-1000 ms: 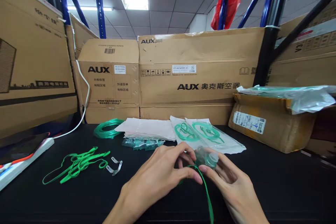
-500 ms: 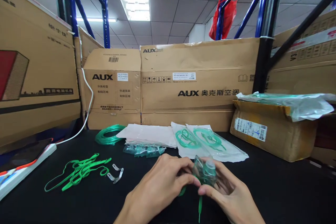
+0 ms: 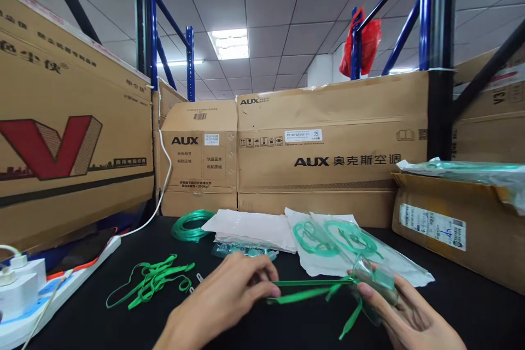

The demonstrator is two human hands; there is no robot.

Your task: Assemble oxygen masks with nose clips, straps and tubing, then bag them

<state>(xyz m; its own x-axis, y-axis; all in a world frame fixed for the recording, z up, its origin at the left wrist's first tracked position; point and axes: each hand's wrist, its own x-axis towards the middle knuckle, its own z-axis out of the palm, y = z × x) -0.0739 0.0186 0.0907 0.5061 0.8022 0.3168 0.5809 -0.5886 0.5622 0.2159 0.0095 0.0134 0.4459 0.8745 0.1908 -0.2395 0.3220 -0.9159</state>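
Note:
My right hand [image 3: 414, 314] is closed around a clear greenish plastic mask [image 3: 375, 281] at the lower right. A green elastic strap [image 3: 305, 283] is attached at the mask's left side and runs leftward, stretched nearly level. Its other end is pinched between the thumb and fingers of my left hand [image 3: 229, 292]. Loose green ends hang below the attachment point. On the black table to the left lies a tangle of green straps [image 3: 156, 281]. Beside it small metal strips [image 3: 199, 278] are partly hidden by my left hand.
Behind my hands are a coil of green tubing [image 3: 191, 227], a stack of white sheets [image 3: 254, 227], clear plastic pieces [image 3: 229, 249] and bagged tubing [image 3: 315, 240]. A carton [image 3: 459, 235] stands right; a power strip [image 3: 61, 290] lies left. Large cardboard panels [image 3: 336, 142] close off the back.
My hands have moved apart, the left going leftward with the strap and the right going rightward with the mask. The strap is now drawn out between them. The view has shifted.

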